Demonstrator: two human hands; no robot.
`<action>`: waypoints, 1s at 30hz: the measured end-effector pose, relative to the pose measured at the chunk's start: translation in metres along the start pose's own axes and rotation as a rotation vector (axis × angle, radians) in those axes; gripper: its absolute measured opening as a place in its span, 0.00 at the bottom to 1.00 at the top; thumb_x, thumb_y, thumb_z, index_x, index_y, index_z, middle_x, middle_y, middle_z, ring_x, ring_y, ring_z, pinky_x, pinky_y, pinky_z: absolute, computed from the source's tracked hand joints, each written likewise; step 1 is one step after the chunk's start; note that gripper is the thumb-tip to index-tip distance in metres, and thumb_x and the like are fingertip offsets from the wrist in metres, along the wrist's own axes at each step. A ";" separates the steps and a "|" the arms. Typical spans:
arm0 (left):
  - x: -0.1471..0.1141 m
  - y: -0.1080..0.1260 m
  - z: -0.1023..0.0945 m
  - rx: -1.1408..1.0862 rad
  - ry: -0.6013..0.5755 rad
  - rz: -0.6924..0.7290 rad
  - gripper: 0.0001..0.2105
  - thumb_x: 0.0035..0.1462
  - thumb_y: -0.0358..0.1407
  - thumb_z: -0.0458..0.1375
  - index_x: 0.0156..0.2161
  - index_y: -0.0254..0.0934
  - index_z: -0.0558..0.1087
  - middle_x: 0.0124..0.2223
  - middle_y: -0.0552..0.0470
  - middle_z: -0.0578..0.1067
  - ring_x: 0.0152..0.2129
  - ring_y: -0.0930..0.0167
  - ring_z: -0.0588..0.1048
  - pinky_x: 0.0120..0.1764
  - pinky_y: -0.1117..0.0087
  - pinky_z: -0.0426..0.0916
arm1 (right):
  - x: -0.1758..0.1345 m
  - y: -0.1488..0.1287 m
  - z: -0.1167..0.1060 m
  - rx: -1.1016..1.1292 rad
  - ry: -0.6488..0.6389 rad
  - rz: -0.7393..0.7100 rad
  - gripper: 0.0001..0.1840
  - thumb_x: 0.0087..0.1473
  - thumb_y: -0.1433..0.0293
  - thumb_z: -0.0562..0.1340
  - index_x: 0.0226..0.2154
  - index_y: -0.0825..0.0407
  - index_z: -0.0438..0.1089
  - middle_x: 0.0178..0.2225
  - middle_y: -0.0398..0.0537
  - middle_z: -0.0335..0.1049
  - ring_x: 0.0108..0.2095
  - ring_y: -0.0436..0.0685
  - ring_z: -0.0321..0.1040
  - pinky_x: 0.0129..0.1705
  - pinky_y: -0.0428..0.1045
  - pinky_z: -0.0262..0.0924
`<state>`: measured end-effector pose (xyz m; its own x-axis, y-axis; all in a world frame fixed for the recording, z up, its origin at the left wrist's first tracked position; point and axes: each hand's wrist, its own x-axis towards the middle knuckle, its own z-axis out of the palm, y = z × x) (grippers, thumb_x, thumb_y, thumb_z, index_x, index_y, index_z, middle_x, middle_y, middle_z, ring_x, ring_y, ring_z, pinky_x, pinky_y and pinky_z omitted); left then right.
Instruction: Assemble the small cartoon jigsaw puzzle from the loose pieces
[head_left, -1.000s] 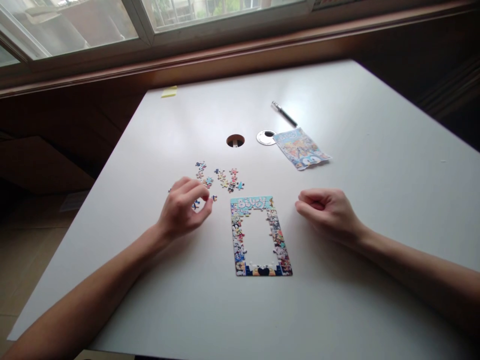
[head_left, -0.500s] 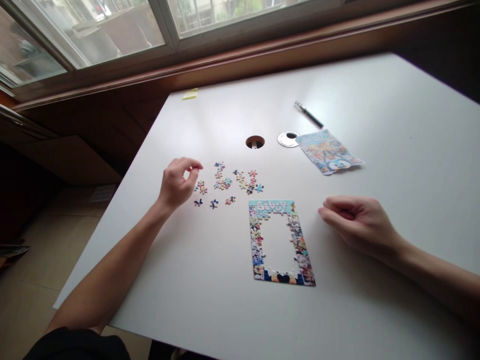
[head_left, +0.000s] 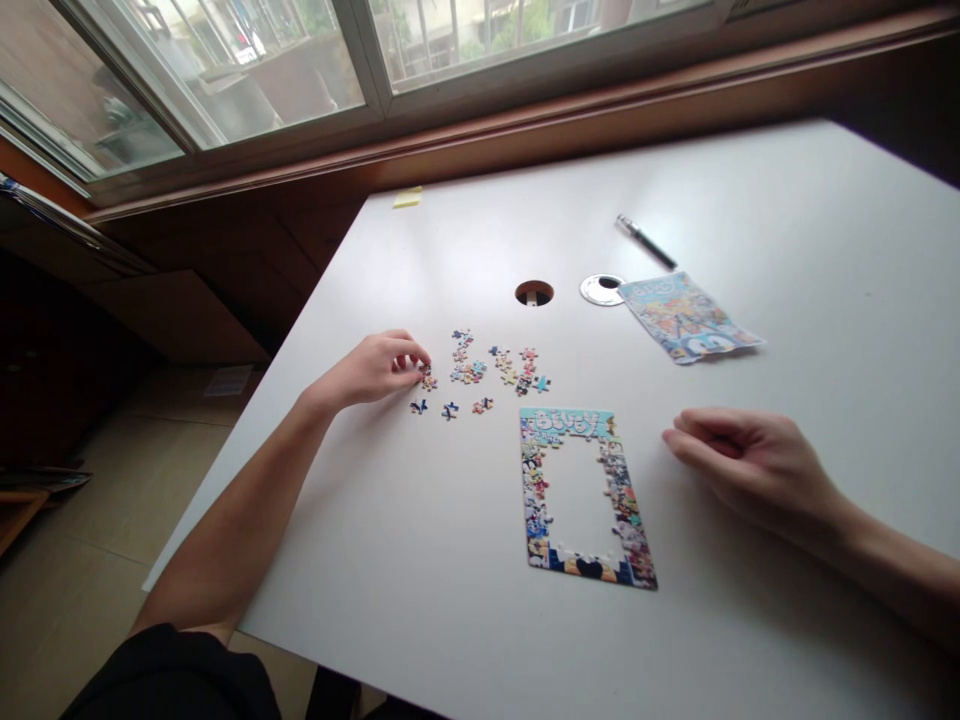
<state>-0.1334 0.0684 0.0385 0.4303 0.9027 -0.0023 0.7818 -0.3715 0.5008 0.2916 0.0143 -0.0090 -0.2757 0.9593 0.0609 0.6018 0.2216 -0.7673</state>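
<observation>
The person's left hand (head_left: 379, 368) reaches over the white table (head_left: 375, 560), its thumb and fingers bent toward one another, with the tips at a small clump of puzzle pieces (head_left: 428, 381); whether they pinch one of these or only touch it cannot be told. The right hand (head_left: 757, 465) is curled into a loose fist, thumb side toward the puzzle border (head_left: 568, 422), from which it stands a little apart. That border lies flat between the two hands, nearer the person than the pieces, a joined rectangle with a light blue title strip along its far edge and the tabletop showing through its middle. Other loose pieces (head_left: 469, 372) lie in clusters to the right of the left fingertips, and a row of three (head_left: 449, 411) sits just nearer the person. Beyond the right fist rests a printed sheet (head_left: 686, 315) (its near edge looks slightly wavy), one corner at a ring-shaped cover (head_left: 594, 294), with a pen (head_left: 646, 241) just past it and a round hole (head_left: 534, 299) to the left
</observation>
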 end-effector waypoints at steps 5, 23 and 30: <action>0.001 -0.001 0.001 -0.007 -0.013 0.007 0.09 0.58 0.38 0.58 0.40 0.38 0.78 0.42 0.48 0.74 0.30 0.74 0.75 0.35 0.71 0.73 | 0.000 -0.001 0.000 0.004 0.001 -0.004 0.23 0.54 0.65 0.59 0.21 0.48 0.42 0.23 0.39 0.37 0.24 0.49 0.39 0.24 0.48 0.39; 0.008 0.029 0.055 0.188 0.345 0.282 0.14 0.61 0.30 0.56 0.51 0.40 0.74 0.53 0.48 0.74 0.53 0.64 0.68 0.56 0.56 0.65 | 0.003 -0.012 0.002 -0.014 0.006 -0.049 0.23 0.52 0.66 0.59 0.19 0.48 0.42 0.21 0.38 0.37 0.22 0.47 0.39 0.22 0.47 0.38; 0.007 0.022 0.063 0.215 0.388 0.148 0.08 0.59 0.34 0.58 0.42 0.39 0.77 0.47 0.48 0.76 0.48 0.62 0.70 0.54 0.57 0.65 | 0.002 -0.021 0.002 0.013 0.025 -0.056 0.23 0.52 0.66 0.59 0.19 0.48 0.41 0.20 0.37 0.37 0.22 0.47 0.39 0.23 0.47 0.39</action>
<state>-0.0846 0.0527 -0.0050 0.3760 0.8356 0.4005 0.8181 -0.5023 0.2801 0.2768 0.0114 0.0059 -0.2900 0.9495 0.1201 0.5764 0.2734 -0.7701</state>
